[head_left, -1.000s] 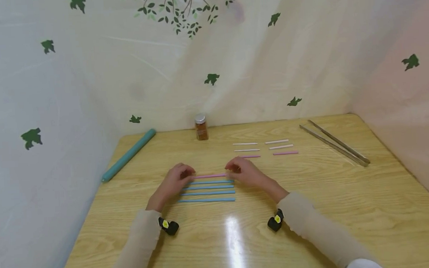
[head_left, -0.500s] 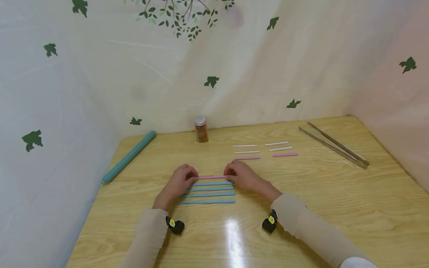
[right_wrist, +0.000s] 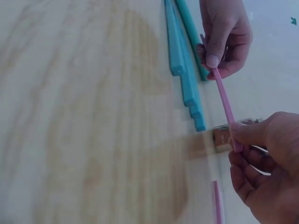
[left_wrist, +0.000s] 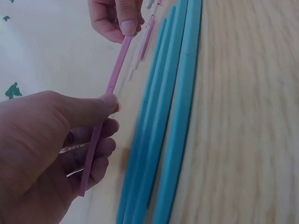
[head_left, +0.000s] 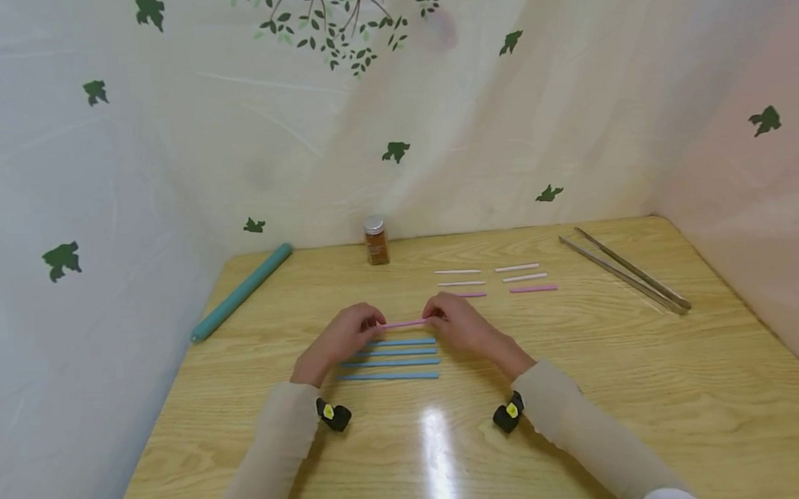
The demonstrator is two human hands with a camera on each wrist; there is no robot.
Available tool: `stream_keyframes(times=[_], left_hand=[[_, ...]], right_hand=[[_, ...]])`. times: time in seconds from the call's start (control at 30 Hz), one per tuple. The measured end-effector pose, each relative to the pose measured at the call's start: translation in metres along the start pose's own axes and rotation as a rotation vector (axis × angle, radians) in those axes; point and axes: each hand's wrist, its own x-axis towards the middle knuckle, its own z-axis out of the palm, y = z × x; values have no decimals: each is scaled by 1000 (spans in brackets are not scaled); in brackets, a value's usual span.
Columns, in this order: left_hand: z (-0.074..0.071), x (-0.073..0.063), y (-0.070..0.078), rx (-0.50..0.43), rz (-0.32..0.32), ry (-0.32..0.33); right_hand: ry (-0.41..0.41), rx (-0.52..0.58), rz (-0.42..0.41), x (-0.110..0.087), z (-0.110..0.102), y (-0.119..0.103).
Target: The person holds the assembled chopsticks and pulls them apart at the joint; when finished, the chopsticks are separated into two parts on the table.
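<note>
Both hands hold one slim pink chopstick (head_left: 405, 324) just above the table. My left hand (head_left: 347, 334) pinches it between thumb and fingers, and in the left wrist view its end (left_wrist: 85, 182) runs on past the fingers. A fine line crosses the stick near the left thumb. At the other end, thumb and fingers of my right hand (head_left: 463, 326) grip it; the right wrist view shows this end (right_wrist: 237, 145) is thicker. Several tapered blue chopsticks (head_left: 400, 363) lie side by side below the hands, their left ends partly behind my left hand.
Behind my right hand lie short white sticks (head_left: 517, 267) and two short pink sticks (head_left: 533, 289), one partly covered. Long metal tongs (head_left: 627, 271) rest at right, a teal rod (head_left: 242, 292) at left. A lidded jar (head_left: 376, 242) stands by the back curtain.
Both hands have lifted the pink chopstick away from the blue row, slightly towards the back. My left hand has shifted right along it, leaving a shorter stretch visible between the hands.
</note>
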Motion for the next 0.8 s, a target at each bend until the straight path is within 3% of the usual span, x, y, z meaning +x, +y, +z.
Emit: stream_keyframes(times=[0.13, 0.4, 0.8], left_hand=[[1, 5, 6, 46, 25, -4], [5, 14, 16, 46, 106, -3], [6, 15, 21, 38, 109, -1]], right_hand=[[-11, -14, -14, 0, -6, -2], [-13, -8, -142, 6, -1, -1], [-15, -19, -144, 6, 3, -4]])
